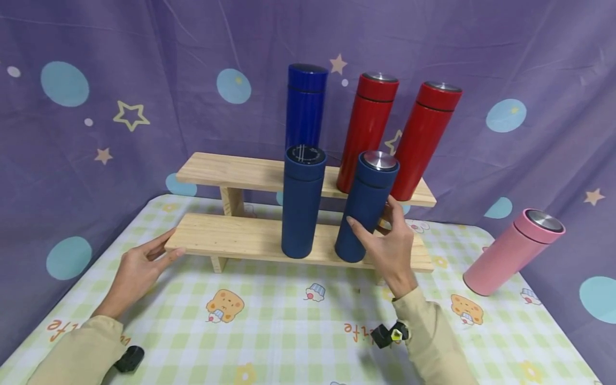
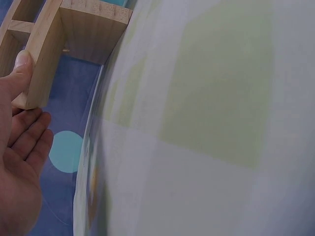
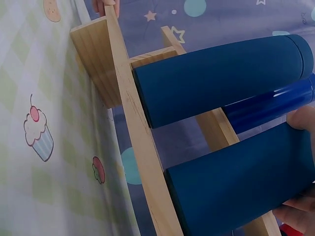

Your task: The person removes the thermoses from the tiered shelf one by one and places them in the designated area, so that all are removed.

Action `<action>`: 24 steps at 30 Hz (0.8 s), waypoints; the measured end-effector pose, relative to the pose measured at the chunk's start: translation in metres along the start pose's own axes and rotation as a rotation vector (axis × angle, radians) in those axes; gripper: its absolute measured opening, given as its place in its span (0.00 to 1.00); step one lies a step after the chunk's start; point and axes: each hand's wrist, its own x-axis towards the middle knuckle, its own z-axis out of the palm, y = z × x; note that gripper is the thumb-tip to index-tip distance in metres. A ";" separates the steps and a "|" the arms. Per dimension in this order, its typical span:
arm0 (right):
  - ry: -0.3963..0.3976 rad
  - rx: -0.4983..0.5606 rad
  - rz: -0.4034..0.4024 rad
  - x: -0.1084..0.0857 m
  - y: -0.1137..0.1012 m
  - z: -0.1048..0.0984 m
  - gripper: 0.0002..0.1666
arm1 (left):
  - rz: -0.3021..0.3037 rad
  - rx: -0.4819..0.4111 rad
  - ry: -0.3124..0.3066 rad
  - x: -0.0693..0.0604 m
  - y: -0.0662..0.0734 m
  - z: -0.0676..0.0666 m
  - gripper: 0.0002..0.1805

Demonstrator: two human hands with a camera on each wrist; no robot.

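Observation:
My right hand (image 1: pixel 392 251) grips a matte dark blue thermos bottle (image 1: pixel 366 208) with a silver lid top, thumb on its near side. The bottle stands on the lower step of a wooden two-tier shelf (image 1: pixel 231 235). Left of it, on the same step, is another dark blue thermos (image 1: pixel 302 208) with a black patterned lid top. At the shelf's left end, my left hand (image 1: pixel 144 267) pinches the lower board; the left wrist view shows the thumb (image 2: pixel 20 73) against the wood and the other fingers below. Parts of the right fingers are hidden behind the bottle.
On the upper step stand a glossy blue thermos (image 1: pixel 306 107) and two red thermoses (image 1: pixel 368 131), (image 1: pixel 425 139). A pink thermos (image 1: pixel 512 254) stands on the checked tablecloth (image 1: pixel 279 331) at the right. Behind everything hangs a purple curtain (image 1: pixel 168 80).

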 end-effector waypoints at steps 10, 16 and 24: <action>-0.087 -0.010 0.077 -0.001 -0.002 -0.003 0.47 | -0.006 0.008 -0.011 -0.001 0.001 -0.001 0.36; -0.140 -0.038 0.107 -0.004 -0.003 -0.005 0.48 | -0.009 0.009 -0.008 -0.002 0.000 -0.001 0.35; -0.189 -0.071 0.114 -0.016 -0.002 -0.023 0.51 | -0.005 0.001 -0.014 -0.001 0.001 -0.001 0.36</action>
